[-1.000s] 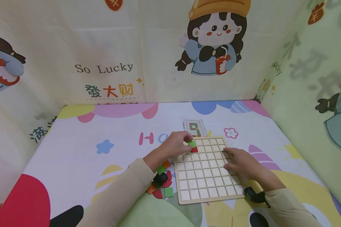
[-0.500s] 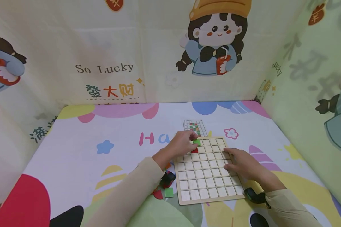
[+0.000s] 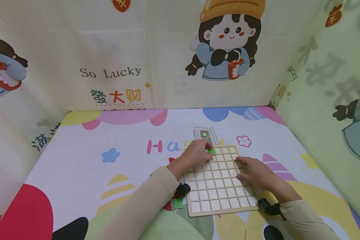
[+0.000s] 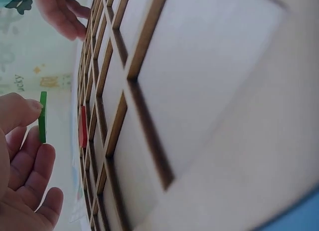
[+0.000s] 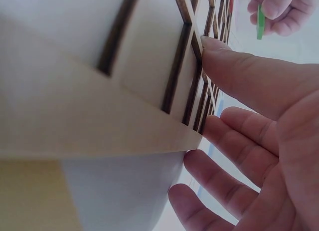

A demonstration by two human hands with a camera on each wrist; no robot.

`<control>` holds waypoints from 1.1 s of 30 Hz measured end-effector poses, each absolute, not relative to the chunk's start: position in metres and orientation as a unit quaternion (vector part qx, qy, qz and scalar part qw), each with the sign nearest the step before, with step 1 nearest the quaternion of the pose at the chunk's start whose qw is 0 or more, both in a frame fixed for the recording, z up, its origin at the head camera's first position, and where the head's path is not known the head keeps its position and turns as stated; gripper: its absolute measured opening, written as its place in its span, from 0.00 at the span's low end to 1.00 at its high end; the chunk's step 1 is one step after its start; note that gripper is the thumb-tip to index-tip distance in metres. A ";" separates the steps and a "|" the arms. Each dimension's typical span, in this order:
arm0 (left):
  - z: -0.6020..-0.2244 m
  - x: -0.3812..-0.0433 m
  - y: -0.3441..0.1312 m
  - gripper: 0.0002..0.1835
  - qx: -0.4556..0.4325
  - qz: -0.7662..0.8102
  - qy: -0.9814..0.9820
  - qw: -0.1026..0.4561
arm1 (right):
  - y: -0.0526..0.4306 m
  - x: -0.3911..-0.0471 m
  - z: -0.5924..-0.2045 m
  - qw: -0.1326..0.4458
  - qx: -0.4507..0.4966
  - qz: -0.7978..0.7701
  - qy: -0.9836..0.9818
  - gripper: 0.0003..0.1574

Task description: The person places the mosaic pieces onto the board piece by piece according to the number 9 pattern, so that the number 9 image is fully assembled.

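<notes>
Head view, places given by the grid board (image 3: 218,183), pale wood, square cells, lying flat on a printed cloth (image 3: 87,140). Well to the board's left: one blue star print (image 3: 111,155), on the cloth. Left of the board, nearer: one left sleeve (image 3: 141,203), beige, long. Just beside the board's left edge: one red piece (image 3: 168,206), partly hidden by the sleeve; one green square (image 3: 178,203), loose, next to it. At the board's left edge: one black wrist device (image 3: 184,190). Over the board's far left part: one left hand (image 3: 196,153), thumb and fingertips pinching a green tile (image 3: 212,152), the remaining fingers loosely bent; tile held above the board, apart from it, on edge in the left wrist view. Just beyond the board's far edge: one pattern card (image 3: 206,132), gridded, coloured squares, lower part hidden by the hand. On the board's far left part: one red tile (image 4: 82,126), mostly hidden from the head camera. Beyond the board's far right corner: one flower print (image 3: 244,141), pink outline. At the board's right edge: one right hand (image 3: 255,171), thumb resting on the face, fingers loosely extended along the side. Right of the board: one right sleeve (image 3: 306,216), beige.
</notes>
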State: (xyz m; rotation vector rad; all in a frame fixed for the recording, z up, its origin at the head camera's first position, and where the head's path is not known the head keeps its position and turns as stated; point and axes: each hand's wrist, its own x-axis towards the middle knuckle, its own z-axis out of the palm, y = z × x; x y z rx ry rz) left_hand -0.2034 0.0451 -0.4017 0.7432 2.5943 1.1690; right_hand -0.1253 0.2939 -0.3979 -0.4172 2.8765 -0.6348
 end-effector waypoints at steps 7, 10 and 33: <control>-0.404 -0.205 0.049 0.09 0.250 0.385 0.883 0.101 | 0.294 -0.125 -0.398 0.080 -0.140 -0.210 0.964 0.40; -0.405 -0.206 0.049 0.09 0.248 0.375 0.887 0.105 | 0.293 -0.125 -0.398 0.081 -0.139 -0.212 0.964 0.40; -0.413 -0.205 0.042 0.06 0.251 0.338 0.901 0.104 | 0.294 -0.125 -0.398 0.081 -0.143 -0.216 0.962 0.40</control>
